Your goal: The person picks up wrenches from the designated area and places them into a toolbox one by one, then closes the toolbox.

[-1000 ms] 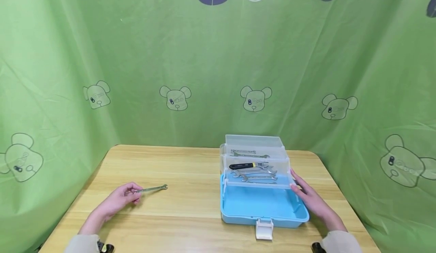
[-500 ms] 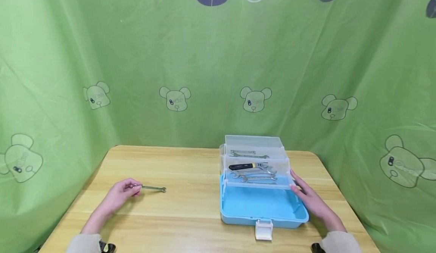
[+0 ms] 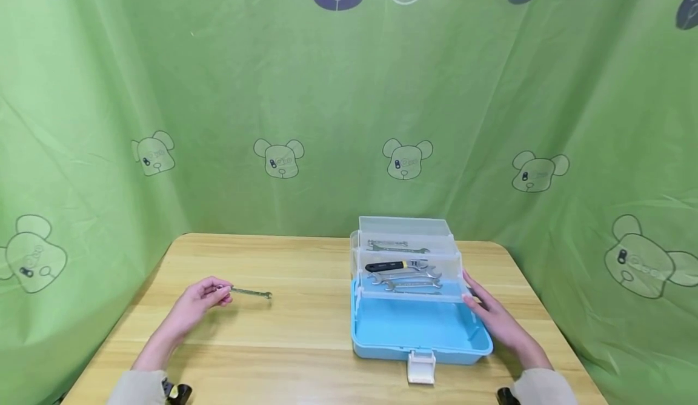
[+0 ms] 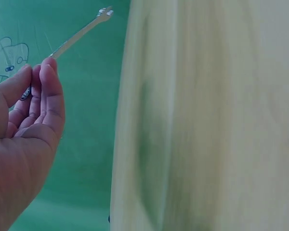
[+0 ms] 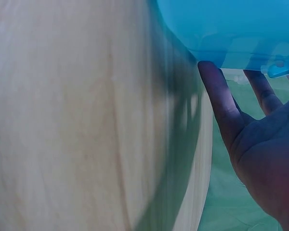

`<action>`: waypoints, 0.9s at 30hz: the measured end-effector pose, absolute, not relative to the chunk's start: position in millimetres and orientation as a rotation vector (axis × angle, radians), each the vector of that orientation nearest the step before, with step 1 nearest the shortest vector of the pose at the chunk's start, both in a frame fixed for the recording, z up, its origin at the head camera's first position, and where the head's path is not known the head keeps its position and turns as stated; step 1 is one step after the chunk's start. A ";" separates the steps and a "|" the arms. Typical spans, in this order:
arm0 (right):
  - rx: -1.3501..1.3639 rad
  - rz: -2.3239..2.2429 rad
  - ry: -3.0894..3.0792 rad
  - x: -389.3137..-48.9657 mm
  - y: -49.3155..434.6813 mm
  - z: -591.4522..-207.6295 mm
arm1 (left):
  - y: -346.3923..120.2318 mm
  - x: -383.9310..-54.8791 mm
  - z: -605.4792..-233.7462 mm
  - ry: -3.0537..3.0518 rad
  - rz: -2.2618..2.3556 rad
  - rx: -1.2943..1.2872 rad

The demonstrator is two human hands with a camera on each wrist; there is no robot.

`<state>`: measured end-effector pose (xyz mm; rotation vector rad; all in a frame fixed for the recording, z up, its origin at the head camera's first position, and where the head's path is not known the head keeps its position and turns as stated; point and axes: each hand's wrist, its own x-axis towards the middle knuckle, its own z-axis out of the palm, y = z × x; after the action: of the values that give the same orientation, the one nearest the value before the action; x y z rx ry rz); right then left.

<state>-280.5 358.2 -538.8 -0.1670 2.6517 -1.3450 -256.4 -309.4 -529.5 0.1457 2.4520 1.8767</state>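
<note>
My left hand [image 3: 192, 307] pinches one end of a small silver open-end wrench [image 3: 252, 293] between thumb and fingers, over the left part of the table. In the left wrist view the wrench [image 4: 77, 35] points up and away from the fingertips. On the right stands a blue toolbox [image 3: 392, 351], its clear trays [image 3: 460, 281] spread upward. My right hand [image 3: 500, 321] rests on the box's right side with fingers extended; the right wrist view has its fingertips against the blue wall [image 5: 216, 29]. An adjustable wrench [image 3: 386, 267] with a black handle lies in the front tray.
More open-end wrenches [image 3: 414, 284] lie in the trays, some further back. The toolbox's white latch [image 3: 422, 368] hangs down in front. A green printed curtain [image 3: 332, 90] surrounds the wooden table [image 3: 289, 371] at its back and sides.
The left hand has shifted slightly right and away from me, and the wrench's free end has tilted downward. The right hand stays at the toolbox.
</note>
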 end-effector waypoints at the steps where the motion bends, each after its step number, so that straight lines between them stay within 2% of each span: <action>1: -0.175 -1.349 2.652 -280.7 358.2 -539.1 | -307.9 -256.9 -528.5 2.440 1.899 0.158; 27: -0.168 -1.344 2.656 -279.6 355.9 -537.9 | -241.3 -289.9 -500.2 2.148 2.307 0.367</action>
<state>-279.6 355.9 -537.9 -0.1682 2.6560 -1.3436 -289.9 -241.3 -500.2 0.3674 2.1481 2.3069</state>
